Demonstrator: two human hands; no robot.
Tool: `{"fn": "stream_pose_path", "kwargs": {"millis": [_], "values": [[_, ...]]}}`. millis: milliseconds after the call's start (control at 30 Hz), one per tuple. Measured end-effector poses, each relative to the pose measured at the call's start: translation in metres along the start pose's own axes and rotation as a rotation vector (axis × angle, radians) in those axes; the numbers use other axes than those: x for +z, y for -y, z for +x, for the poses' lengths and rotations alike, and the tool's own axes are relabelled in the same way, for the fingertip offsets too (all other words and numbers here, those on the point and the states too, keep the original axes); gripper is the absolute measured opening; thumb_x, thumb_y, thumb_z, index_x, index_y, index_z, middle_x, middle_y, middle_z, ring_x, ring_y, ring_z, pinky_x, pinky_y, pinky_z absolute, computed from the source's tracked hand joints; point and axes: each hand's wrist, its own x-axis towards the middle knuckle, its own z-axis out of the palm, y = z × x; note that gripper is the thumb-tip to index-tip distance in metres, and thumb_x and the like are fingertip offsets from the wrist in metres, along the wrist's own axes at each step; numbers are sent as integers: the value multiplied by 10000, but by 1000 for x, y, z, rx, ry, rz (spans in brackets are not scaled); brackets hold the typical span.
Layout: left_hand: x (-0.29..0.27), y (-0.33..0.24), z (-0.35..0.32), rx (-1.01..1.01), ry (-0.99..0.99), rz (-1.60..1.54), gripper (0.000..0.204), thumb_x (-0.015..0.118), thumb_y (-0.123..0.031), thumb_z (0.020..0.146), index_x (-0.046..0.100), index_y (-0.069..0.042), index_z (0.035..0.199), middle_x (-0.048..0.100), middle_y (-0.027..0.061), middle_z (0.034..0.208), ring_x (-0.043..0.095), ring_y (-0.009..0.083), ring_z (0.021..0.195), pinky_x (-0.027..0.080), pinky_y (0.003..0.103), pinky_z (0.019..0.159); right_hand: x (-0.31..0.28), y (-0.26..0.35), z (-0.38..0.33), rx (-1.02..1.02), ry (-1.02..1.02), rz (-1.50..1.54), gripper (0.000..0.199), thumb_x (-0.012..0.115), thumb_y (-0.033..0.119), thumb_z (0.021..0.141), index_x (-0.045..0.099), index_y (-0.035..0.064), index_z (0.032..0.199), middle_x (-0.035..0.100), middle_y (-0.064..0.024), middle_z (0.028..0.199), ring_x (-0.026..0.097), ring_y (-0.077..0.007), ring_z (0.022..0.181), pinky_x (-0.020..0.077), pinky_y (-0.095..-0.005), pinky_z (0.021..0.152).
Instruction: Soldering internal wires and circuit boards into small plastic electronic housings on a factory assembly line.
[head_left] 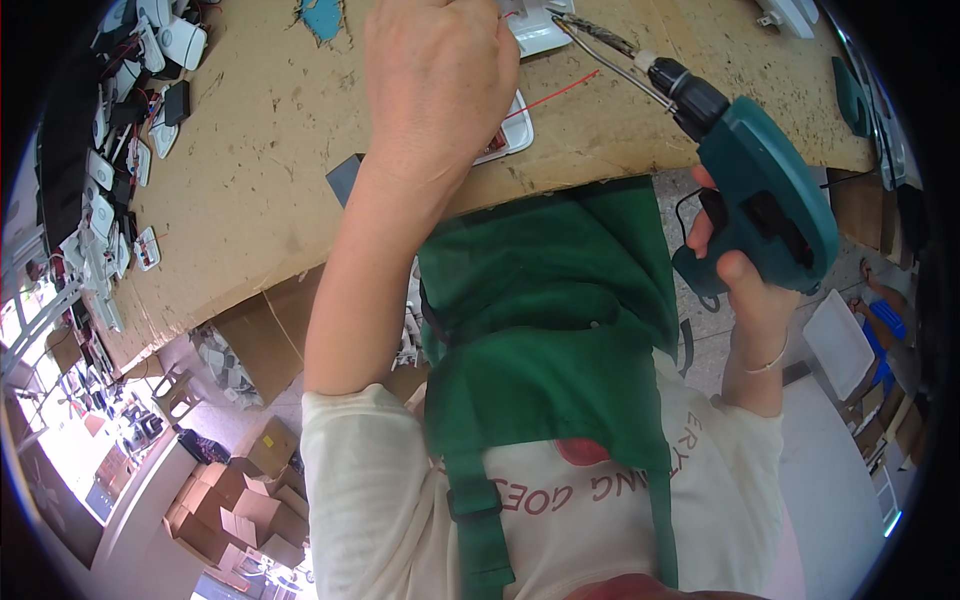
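My right hand [745, 285] grips a teal soldering gun [775, 185], with fingers around its handle near the black trigger. Its metal tip and a thin curved feed tube [620, 68] point up and left, reaching a white plastic casing [543, 36] at the top edge. Beside that casing my left hand [440, 75] is closed, knuckles up; its fingertips are partly hidden, so what they hold cannot be made out. A second white casing [522, 130] lies by my left wrist, partly covered, with a reddish circuit board [495, 145] in it. A thin red wire [555, 95] sticks out to the right.
The worn brown tabletop [260, 190] ends just before my green apron [540, 300]. White and black device parts [120, 140] are piled along the left. A dark grey block [345, 178] sits by my left forearm. Cardboard boxes [240, 505] stand on the floor behind.
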Motion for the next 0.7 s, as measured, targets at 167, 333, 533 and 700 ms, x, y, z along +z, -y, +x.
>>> {"fn": "stream_pose_path", "kwargs": {"millis": [167, 333, 533, 700], "values": [[-2, -4, 4, -22, 26, 5, 53, 627, 18, 707, 645, 45, 748, 606, 176, 985, 584, 358, 879, 465, 422, 774, -2, 0, 0, 1, 44, -21, 493, 793, 47, 756, 574, -51, 1187, 667, -134, 975, 617, -165, 775, 514, -271, 689], [-4, -6, 3, -28, 41, -2, 53, 625, 18, 710, 648, 46, 748, 601, 173, 975, 582, 359, 884, 462, 421, 765, 4, 2, 4, 22, 47, -60, 432, 796, 21, 746, 605, -57, 1125, 665, -97, 897, 622, -155, 776, 521, -273, 702], [-4, -5, 2, -38, 32, -28, 60, 616, 27, 718, 647, 54, 761, 596, 183, 977, 581, 367, 883, 463, 425, 772, 5, 7, 8, 15, 55, -84, 440, 796, 36, 751, 603, -61, 1134, 683, -114, 963, 619, -140, 768, 518, -255, 692], [-5, -5, 3, -35, 30, -39, 63, 604, 38, 722, 644, 63, 764, 595, 190, 981, 581, 372, 888, 464, 426, 779, 1, 10, 11, 49, 103, -233, 665, 803, 189, 757, 494, -39, 1301, 615, -191, 1159, 604, -163, 771, 503, -277, 688]]}}
